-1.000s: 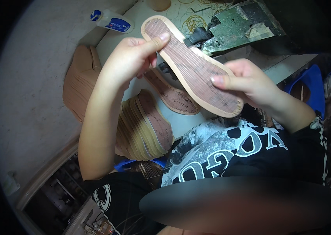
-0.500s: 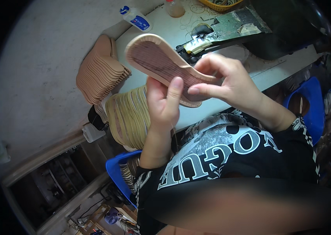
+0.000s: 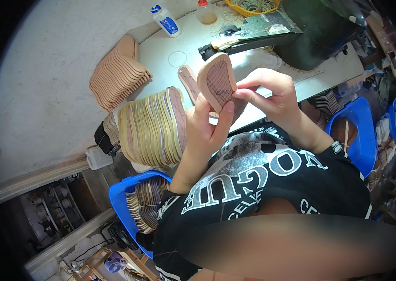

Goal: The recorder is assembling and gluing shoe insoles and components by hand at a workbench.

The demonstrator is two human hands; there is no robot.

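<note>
Above the table's front edge, both my hands hold a tan shoe insole (image 3: 218, 78), its brownish cross-hatched underside facing me and its rounded end pointing up. My left hand (image 3: 208, 122) grips it low down, thumb lying on the cross-hatched face. With thumb and forefinger, my right hand (image 3: 269, 95) pinches the insole's right edge. The insole's lower end is partly hidden by my hands. Behind it, a second insole (image 3: 187, 78) with a tan rim lies on the white table (image 3: 158, 63). Left of my left hand stands a row of yellowish insoles (image 3: 148, 126).
A stack of tan insoles (image 3: 118, 72) leans by the wall. Beyond are a white bottle (image 3: 166, 23), a red-capped bottle (image 3: 206, 14) and a yellow basket (image 3: 242, 10). A green-topped machine (image 3: 268, 28) stands at the back right. Blue bins (image 3: 122, 206) flank me.
The insole has turned from slanting left to nearly upright and looks shorter. My right thumb and forefinger now pinch its edge. A second insole has come into sight on the table.
</note>
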